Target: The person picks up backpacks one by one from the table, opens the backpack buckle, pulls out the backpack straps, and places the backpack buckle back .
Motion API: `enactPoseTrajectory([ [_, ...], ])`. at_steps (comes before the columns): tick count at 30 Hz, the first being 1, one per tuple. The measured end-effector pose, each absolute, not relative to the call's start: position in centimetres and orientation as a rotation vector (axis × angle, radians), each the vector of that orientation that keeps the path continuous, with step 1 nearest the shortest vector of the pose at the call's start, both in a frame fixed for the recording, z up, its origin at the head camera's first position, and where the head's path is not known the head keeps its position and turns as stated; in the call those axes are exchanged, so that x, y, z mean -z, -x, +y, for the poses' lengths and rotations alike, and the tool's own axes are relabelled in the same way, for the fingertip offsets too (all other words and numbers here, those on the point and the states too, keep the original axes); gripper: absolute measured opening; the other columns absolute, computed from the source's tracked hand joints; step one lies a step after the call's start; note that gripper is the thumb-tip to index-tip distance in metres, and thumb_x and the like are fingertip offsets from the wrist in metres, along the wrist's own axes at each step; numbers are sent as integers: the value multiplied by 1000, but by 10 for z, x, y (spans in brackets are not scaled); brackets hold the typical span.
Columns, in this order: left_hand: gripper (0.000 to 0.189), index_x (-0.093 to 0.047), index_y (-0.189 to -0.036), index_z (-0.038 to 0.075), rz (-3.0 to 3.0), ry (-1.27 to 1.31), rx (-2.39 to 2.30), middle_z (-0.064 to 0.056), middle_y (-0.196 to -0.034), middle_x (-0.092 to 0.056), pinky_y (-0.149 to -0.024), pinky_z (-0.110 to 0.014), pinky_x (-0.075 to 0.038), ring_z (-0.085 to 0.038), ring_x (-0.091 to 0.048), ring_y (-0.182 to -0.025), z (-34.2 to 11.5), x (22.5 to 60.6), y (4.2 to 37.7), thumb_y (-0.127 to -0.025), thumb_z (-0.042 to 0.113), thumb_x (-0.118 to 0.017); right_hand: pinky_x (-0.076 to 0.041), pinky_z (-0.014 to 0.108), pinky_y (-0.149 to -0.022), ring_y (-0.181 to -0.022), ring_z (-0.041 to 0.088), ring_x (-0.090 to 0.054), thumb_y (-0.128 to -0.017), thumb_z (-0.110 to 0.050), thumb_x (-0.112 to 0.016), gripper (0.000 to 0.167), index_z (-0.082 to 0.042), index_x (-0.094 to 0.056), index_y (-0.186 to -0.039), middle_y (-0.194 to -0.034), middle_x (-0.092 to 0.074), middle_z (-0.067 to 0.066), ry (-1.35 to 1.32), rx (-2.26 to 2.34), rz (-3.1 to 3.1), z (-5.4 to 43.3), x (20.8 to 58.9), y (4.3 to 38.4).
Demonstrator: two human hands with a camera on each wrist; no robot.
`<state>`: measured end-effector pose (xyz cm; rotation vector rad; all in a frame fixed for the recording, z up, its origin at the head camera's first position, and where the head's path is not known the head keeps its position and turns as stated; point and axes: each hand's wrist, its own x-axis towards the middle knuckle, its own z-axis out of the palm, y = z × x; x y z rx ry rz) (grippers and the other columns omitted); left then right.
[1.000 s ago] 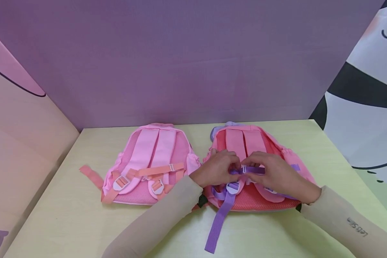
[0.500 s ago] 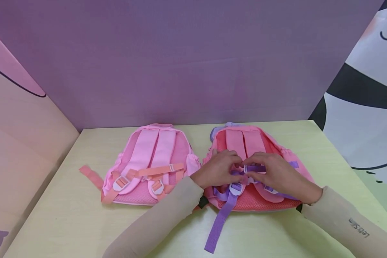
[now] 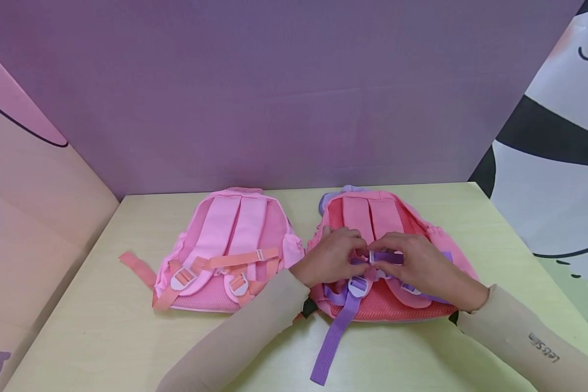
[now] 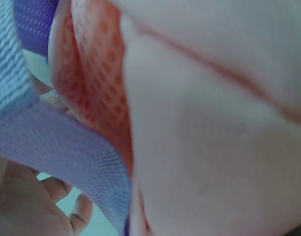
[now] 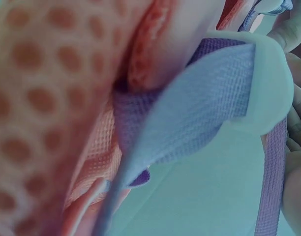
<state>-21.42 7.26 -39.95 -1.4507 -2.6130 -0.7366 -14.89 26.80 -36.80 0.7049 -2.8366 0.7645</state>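
Note:
A coral-pink backpack (image 3: 377,296) lies with its straps facing up on the right. Over its middle, my left hand (image 3: 330,256) pinches the left part of a purple chest strap. From the other side my right hand (image 3: 416,265) pinches the same purple chest strap (image 3: 389,257) beside a small white buckle (image 3: 371,257). Both sets of fingertips nearly meet there and partly hide the strap. Below hangs a white strap adjuster (image 3: 357,287) with a long purple webbing tail (image 3: 335,345). In the right wrist view, purple webbing (image 5: 204,103) passes through a white adjuster (image 5: 271,83).
A light-pink backpack (image 3: 240,228) with orange straps (image 3: 242,258) lies close on the left, beside my left forearm. Both bags rest on a pale wooden table (image 3: 103,332). A purple panel (image 3: 294,98) stands behind the table, with printed panels at both sides.
The lower white adjuster and the top of its purple tail have shifted slightly right. Both hands keep nearly the same place at the chest strap.

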Motion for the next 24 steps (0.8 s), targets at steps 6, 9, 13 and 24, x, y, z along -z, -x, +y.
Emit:
enactPoseTrajectory([
  [6, 22, -71, -95, 20, -2600, 1457, 755, 14, -86, -56, -77, -31, -27, 0, -47, -82, 71, 399, 216, -79, 35, -76, -52, 35, -76, -91, 14, -65, -71, -15, -84, 42, -14, -68, -110, -101, -65, -5, -715, -765, -2819, 269, 369, 150],
  [9, 22, -72, -95, 19, -2596, 1458, 763, 14, -86, -56, -78, -32, -27, -1, -48, -83, 70, 399, 216, -79, 35, -76, -52, 34, -76, -90, 14, -65, -72, -14, -83, 41, -13, -68, -110, -101, -65, -5, -719, -769, -2817, 270, 370, 149],
  [13, 22, -72, -95, 19, -2598, 1460, 778, 14, -86, -55, -80, -32, -27, -1, -48, -83, 70, 400, 217, -79, 34, -76, -52, 34, -76, -91, 14, -65, -74, -13, -82, 40, -13, -67, -111, -102, -65, -4, -710, -781, -2833, 271, 369, 148],
  [24, 21, -70, -97, 20, -2575, 1483, 746, 13, -84, -53, -79, -30, -28, 0, -44, -81, 73, 398, 215, -81, 33, -74, -52, 34, -76, -91, 13, -65, -73, -16, -83, 43, -15, -67, -113, -103, -65, -6, -692, -772, -2855, 275, 368, 147],
])
